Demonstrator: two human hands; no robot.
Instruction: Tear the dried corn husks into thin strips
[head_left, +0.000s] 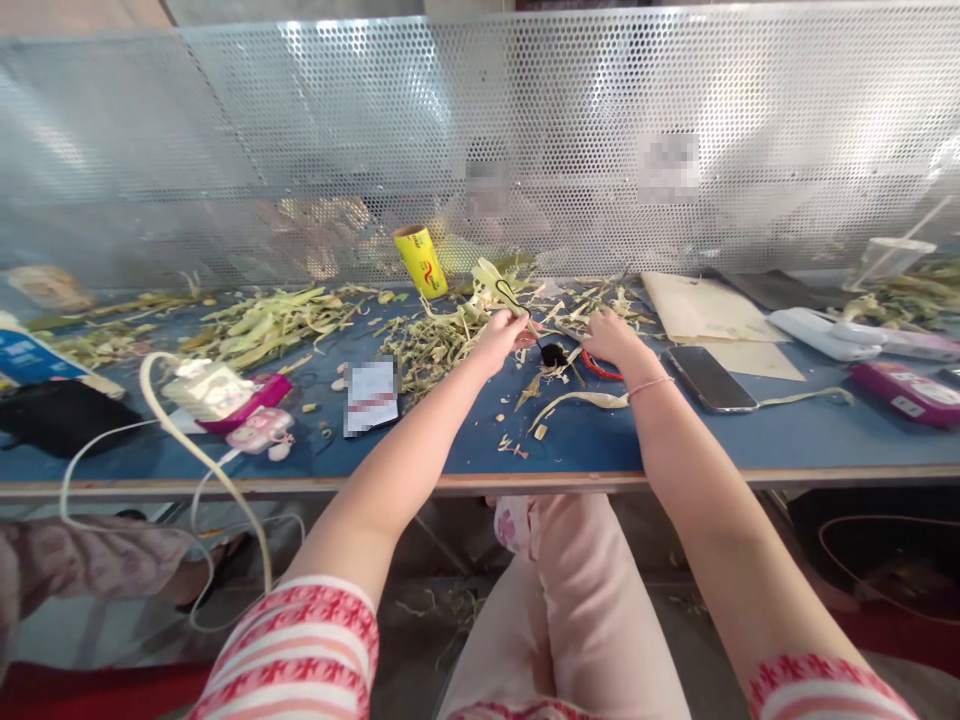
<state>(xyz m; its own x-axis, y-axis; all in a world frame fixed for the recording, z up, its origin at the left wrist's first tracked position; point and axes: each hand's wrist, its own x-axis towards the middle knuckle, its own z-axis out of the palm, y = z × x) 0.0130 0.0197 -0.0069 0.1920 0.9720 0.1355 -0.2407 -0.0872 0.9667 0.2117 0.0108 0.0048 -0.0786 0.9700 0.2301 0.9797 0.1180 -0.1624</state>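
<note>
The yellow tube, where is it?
In the head view, the yellow tube is just left of centre, by the metal screen, beyond the left hand.

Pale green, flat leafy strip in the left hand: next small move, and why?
Probably bring the right hand over to the pale green, flat leafy strip: the left hand holds it, while the right hand is apart from it, beside the curved red cord-like item.

Workshop, apparently for handwork on plant material. A long blue bench (427, 458), backed by a perforated metal screen (570, 100), carries several heaps of pale plant strips (262, 325) and scattered scraps (512, 447). Further litter (439, 608) lies on the floor below; another person's leg (97, 560) at left shows shared seating.
</note>
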